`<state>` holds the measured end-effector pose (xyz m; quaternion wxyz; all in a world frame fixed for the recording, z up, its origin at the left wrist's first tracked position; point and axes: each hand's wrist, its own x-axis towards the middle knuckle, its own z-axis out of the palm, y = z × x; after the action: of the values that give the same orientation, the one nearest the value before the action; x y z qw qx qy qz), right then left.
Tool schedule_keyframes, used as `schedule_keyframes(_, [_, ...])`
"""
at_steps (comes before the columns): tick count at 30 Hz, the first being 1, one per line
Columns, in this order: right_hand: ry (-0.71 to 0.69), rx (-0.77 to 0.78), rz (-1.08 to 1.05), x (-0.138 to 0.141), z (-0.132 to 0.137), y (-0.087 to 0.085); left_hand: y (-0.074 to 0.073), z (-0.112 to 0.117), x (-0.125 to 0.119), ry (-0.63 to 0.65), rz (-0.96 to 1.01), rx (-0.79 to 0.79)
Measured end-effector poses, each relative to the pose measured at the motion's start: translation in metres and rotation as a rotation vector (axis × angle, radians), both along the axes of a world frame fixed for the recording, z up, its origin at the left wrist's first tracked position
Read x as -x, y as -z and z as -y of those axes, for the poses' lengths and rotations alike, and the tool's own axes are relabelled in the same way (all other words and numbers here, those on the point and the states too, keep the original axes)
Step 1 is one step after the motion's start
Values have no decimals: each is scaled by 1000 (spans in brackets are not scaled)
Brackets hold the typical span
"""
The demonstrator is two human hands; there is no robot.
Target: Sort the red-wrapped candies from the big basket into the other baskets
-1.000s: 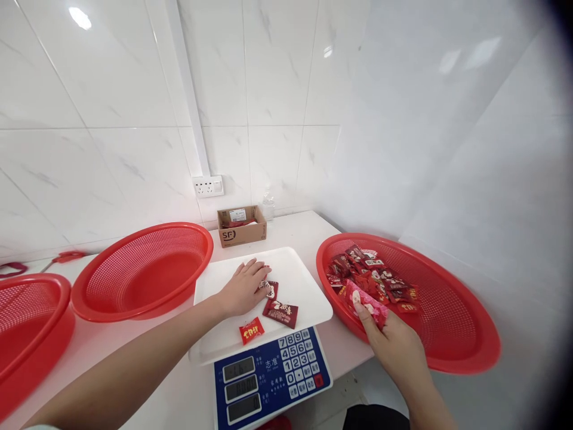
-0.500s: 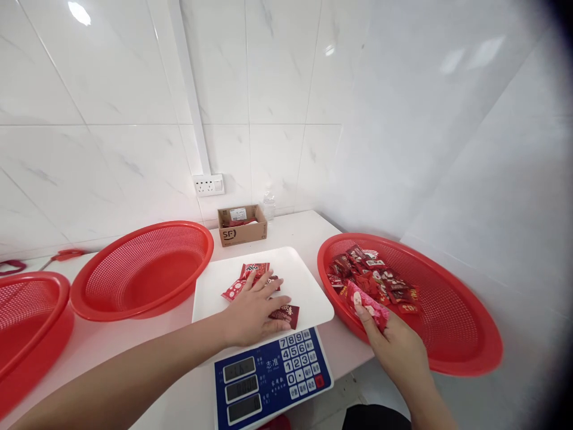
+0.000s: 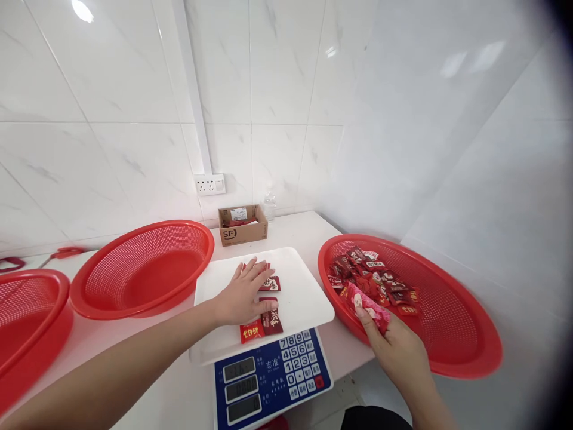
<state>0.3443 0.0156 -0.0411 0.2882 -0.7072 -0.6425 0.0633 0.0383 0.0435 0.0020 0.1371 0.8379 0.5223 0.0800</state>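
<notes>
My left hand (image 3: 246, 292) lies palm down on the white tray (image 3: 304, 298) of a digital scale (image 3: 273, 376), fingers stretched out over several small packets. Partly under it are a dark red packet (image 3: 271, 319), a bright red packet (image 3: 251, 332) and another dark red packet (image 3: 272, 283). My right hand (image 3: 398, 349) pinches a pink packet (image 3: 367, 306) at the near rim of the right red basket (image 3: 461, 322). Inside that basket rests a pile of red and dark red packets (image 3: 380, 278).
Two more red baskets stand at the left, one nearer the middle (image 3: 143, 269) and one at the edge (image 3: 31, 334). Behind the tray are a cardboard box (image 3: 244, 233) and a clear bottle (image 3: 269, 203). Red-handled scissors (image 3: 67, 252) lie by the wall.
My left hand has shifted left across the tray, and the packets under it have moved too. A bright red packet now shows near the tray's front edge. The right hand stays with the pink packet.
</notes>
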Motion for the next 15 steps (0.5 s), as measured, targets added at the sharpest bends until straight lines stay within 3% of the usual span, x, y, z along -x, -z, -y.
schedule_keyframes(5, [-1, 5, 5, 0, 2, -2, 9, -6, -5, 56, -6, -32])
schedule_keyframes(15, [-20, -7, 1, 2, 1, -3, 2, 4, 6, 120, 33, -99])
